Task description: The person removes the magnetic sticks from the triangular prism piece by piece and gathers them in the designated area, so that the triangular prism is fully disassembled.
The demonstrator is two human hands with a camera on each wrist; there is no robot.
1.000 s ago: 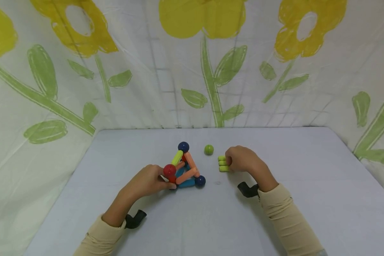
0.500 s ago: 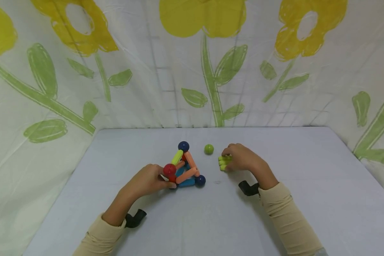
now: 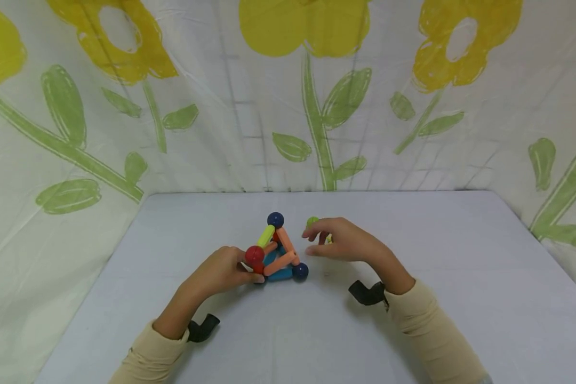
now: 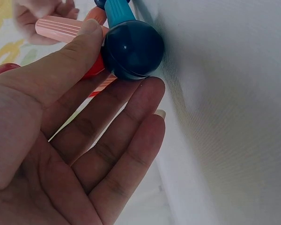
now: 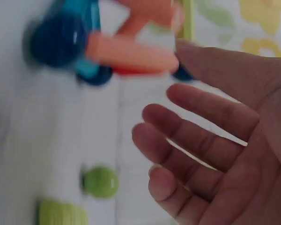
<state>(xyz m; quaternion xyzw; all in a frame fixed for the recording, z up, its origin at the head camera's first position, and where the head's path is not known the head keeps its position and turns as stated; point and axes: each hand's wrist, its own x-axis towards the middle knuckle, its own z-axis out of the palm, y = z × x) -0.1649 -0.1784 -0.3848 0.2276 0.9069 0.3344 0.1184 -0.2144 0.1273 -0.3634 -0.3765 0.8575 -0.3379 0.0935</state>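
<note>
A model of magnetic sticks and balls (image 3: 279, 263) stands on the table, with blue sticks at its base, orange and yellow-green sticks above. A dark blue ball (image 3: 276, 220) tops it; a red ball (image 3: 255, 255) sits at the near left. My left hand (image 3: 223, 272) pinches that near left corner. In the left wrist view, the thumb lies along a red stick and the fingertips meet a dark blue ball (image 4: 133, 49). My right hand (image 3: 348, 240) is just right of the model, fingers spread and bent slightly, holding nothing; in the right wrist view the palm (image 5: 267, 154) shows bare.
Behind the right hand's fingers lies a loose green ball (image 3: 312, 220), partly covered in the head view. Yellow-green sticks (image 5: 61, 213) lie nearby, mostly hidden by the right hand from above. A flowered curtain (image 3: 197, 154) hangs behind the table (image 3: 278, 330).
My right hand has let go of the yellow-green sticks, opened and moved left toward the model. The left hand and the model have stayed in place.
</note>
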